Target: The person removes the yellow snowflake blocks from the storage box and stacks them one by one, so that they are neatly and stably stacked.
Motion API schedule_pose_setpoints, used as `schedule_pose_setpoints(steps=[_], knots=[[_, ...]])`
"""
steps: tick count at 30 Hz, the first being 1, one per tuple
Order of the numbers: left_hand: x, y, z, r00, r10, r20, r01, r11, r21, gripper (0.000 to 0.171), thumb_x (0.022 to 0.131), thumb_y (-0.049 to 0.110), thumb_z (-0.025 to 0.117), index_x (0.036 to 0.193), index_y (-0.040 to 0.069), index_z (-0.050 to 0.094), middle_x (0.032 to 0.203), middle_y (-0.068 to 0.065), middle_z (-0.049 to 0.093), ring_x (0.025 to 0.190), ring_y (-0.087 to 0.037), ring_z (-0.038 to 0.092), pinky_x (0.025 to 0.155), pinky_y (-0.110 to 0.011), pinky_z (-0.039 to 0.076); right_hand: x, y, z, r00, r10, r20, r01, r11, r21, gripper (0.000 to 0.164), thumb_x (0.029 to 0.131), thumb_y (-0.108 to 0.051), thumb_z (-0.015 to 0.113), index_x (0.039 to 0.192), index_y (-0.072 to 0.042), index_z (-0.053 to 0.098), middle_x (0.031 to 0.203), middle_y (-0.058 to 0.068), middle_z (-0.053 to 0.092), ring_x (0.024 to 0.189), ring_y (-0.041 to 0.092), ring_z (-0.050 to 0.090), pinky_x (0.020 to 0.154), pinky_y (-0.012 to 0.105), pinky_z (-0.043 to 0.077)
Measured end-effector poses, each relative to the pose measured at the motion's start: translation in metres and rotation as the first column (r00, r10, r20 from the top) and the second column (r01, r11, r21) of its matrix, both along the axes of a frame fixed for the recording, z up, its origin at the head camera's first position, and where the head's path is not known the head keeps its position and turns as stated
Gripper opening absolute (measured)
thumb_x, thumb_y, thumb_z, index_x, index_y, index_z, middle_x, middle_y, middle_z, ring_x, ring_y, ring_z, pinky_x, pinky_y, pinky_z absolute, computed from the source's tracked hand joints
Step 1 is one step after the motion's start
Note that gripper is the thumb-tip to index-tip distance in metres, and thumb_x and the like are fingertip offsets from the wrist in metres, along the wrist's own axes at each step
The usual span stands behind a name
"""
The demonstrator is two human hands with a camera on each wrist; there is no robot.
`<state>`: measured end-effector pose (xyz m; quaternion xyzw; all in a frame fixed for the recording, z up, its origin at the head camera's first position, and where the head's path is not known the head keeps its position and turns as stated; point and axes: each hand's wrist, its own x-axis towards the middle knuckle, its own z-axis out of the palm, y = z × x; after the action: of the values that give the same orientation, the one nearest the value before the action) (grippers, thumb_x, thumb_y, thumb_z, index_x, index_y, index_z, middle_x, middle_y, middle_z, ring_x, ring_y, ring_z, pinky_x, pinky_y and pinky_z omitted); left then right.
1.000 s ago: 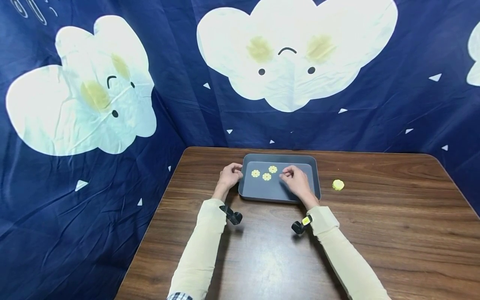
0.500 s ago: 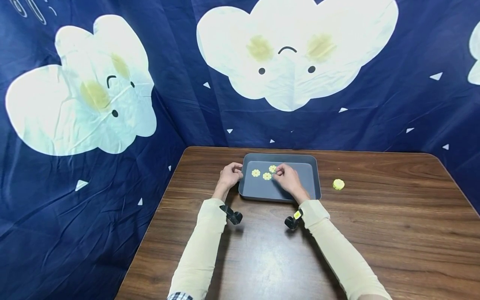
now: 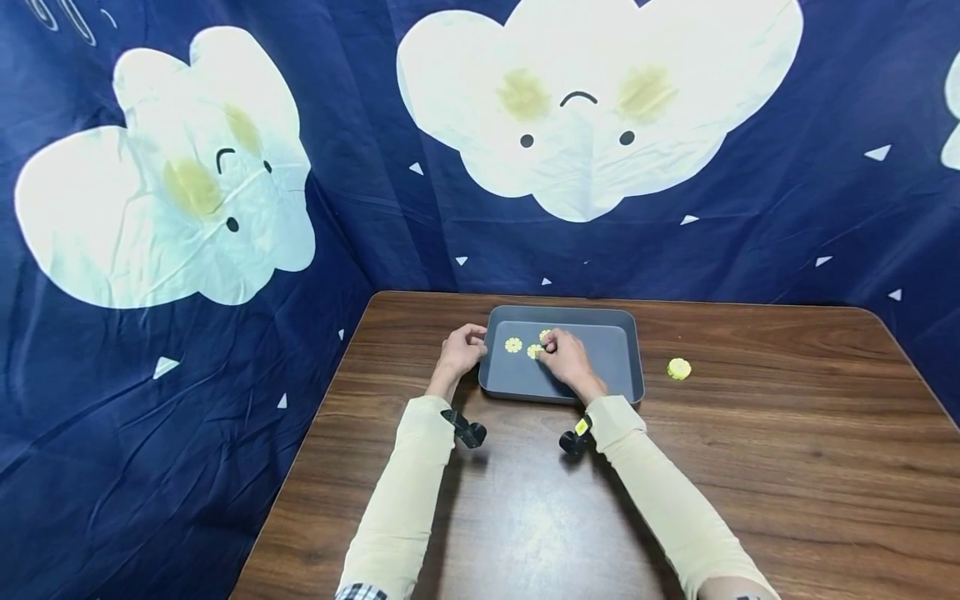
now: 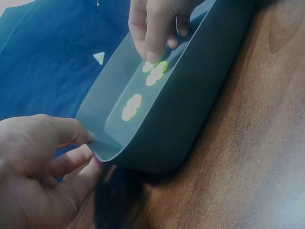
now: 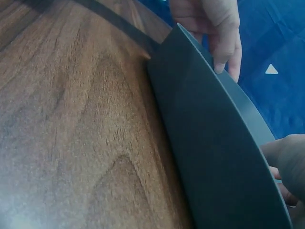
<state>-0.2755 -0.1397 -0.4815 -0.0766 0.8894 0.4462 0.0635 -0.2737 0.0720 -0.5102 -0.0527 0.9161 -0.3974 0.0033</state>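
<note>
A grey rectangular tray [image 3: 558, 394] lies near the table's far edge. My left hand [image 3: 459, 352] grips its left rim, thumb over the inside and fingers outside, as the left wrist view [image 4: 45, 157] shows. Inside the tray lie small yellow flower-shaped pieces: one flower piece [image 3: 513, 344] at left, a middle flower piece [image 3: 532, 352], and a back flower piece [image 3: 544, 335] partly covered by my right hand [image 3: 567, 361]. The right fingers are curled down, with thumb and fingertip pinching the edge of the middle piece. In the right wrist view the tray wall [image 5: 205, 129] hides the pieces.
A yellow scalloped piece [image 3: 678, 369], like a flower or small stack, sits on the wooden table [image 3: 787, 433] right of the tray. A dark blue cloth [image 3: 465, 225] with white cloud shapes hangs behind and left of the table.
My right hand has moved left inside the tray, from beside the flower pieces onto the middle one, covering part of the back one. My left hand has stayed at the tray's left rim.
</note>
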Motion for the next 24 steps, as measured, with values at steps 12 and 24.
schedule_pose_setpoints(steps=[12,24], knots=[[0.0003,-0.0001,-0.0002,1.000,0.011,0.009,-0.011,0.999,0.035,0.039,0.086,0.003,0.062,0.124,0.011,0.061,0.105,-0.011,0.069,0.099,-0.024,0.063,0.085,-0.035,0.051,-0.0038,-0.0055,0.0001,0.999,0.024,0.025,-0.027,0.991,0.127,0.031,0.085,-0.023,0.071,0.111,-0.007,0.065,0.100,0.012,0.062,0.095,0.029,0.058,0.085,0.044,0.046],[0.0001,0.0008,-0.0015,1.000,0.016,0.001,-0.016,0.999,0.046,0.039,0.086,0.003,0.062,0.124,0.010,0.061,0.104,-0.010,0.069,0.097,-0.024,0.063,0.082,-0.033,0.051,-0.0026,-0.0054,-0.0011,0.998,-0.029,0.052,0.021,0.990,0.143,0.033,0.083,-0.025,0.074,0.106,-0.005,0.063,0.099,0.011,0.058,0.094,0.029,0.056,0.085,0.042,0.046]])
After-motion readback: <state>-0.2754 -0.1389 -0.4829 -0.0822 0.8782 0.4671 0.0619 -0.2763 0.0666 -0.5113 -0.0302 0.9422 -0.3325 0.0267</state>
